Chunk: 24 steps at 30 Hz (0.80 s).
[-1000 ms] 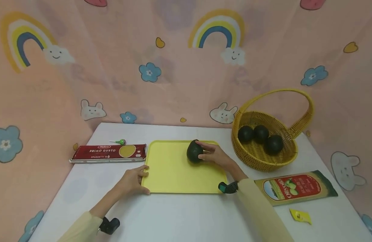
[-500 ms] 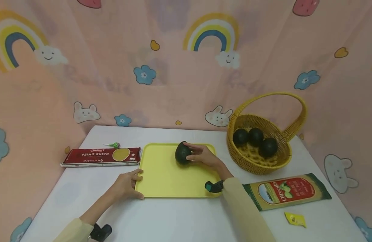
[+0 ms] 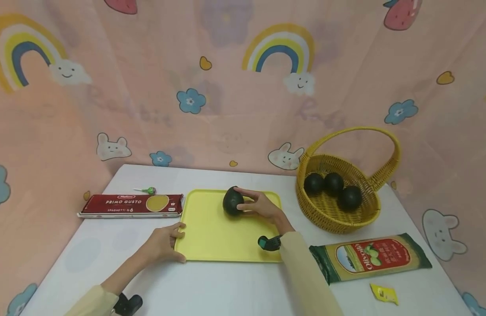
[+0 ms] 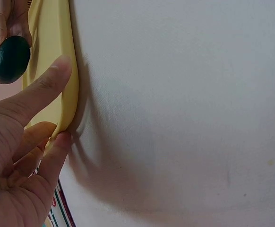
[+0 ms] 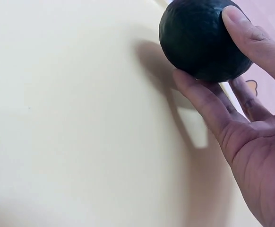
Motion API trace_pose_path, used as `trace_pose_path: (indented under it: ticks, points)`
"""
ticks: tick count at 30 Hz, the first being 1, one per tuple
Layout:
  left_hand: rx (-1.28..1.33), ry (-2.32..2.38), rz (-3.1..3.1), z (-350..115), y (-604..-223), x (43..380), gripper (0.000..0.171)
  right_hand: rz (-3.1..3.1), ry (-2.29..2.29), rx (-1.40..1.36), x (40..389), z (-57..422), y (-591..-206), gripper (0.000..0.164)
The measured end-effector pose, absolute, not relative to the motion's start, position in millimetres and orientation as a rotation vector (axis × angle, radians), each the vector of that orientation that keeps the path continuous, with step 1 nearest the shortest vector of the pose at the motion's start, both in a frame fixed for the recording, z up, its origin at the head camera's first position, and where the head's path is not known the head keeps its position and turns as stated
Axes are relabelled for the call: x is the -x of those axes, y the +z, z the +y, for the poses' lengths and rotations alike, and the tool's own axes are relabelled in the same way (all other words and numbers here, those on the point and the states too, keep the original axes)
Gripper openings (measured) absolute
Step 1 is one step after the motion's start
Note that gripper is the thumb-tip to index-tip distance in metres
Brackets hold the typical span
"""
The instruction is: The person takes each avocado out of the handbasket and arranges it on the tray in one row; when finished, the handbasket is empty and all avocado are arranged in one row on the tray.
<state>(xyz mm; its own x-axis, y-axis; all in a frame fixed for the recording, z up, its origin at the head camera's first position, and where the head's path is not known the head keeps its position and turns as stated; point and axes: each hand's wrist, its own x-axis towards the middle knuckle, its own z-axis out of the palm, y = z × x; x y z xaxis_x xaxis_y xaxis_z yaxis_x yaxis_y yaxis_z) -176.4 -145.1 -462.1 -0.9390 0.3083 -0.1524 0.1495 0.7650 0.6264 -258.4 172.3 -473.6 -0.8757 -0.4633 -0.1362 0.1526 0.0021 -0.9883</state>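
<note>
Dark avocado [image 3: 232, 202] in right fingers [image 5: 203, 99], apparently just above yellow tray [image 3: 211, 239]

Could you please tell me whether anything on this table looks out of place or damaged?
I see nothing spilled or damaged. Only the green-and-gold package looks slightly askew, lying at a slant to the yellow tray.

Head view downward; wrist views close

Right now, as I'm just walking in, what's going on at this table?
A person's right hand holds what looks like an avocado over the yellow tray, while the left hand grips the tray's near left corner. Three similar dark fruits sit in the basket to the right. A spaghetti pack lies left of the tray.
</note>
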Motion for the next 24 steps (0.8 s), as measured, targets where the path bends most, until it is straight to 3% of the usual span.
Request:
trace_pose_path:
  ticks: [24]
  points:
    - [-0.398,0.851,2.716,-144.6,-455.6,178.8,0.075,1.786,-2.037,0.262,269.9,130.8,-475.0,0.059]
